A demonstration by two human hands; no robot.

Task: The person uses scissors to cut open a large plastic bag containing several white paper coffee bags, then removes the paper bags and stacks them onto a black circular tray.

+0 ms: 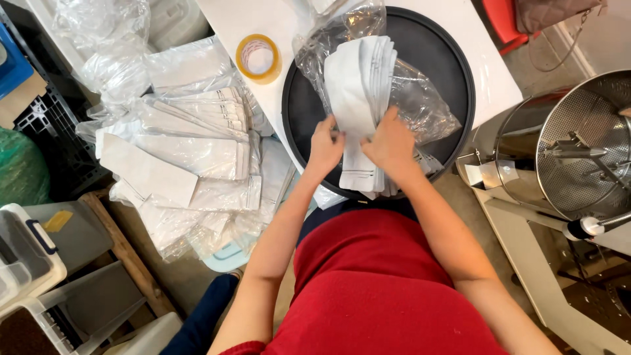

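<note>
A stack of white paper bags (360, 85) lies on a round black tray (444, 59), its far end inside a clear plastic bag (420, 98). My left hand (325, 146) grips the stack's left edge near its lower end. My right hand (390, 141) presses on the stack's right side, fingers curled over it. Both hands hold the same stack close to my body.
A pile of white bags in clear wrappers (190, 151) lies to the left. A roll of yellow tape (258, 57) sits on the white table (490, 72). A steel drum with a perforated basket (578, 144) stands at right. Crates and bins (26, 256) are at lower left.
</note>
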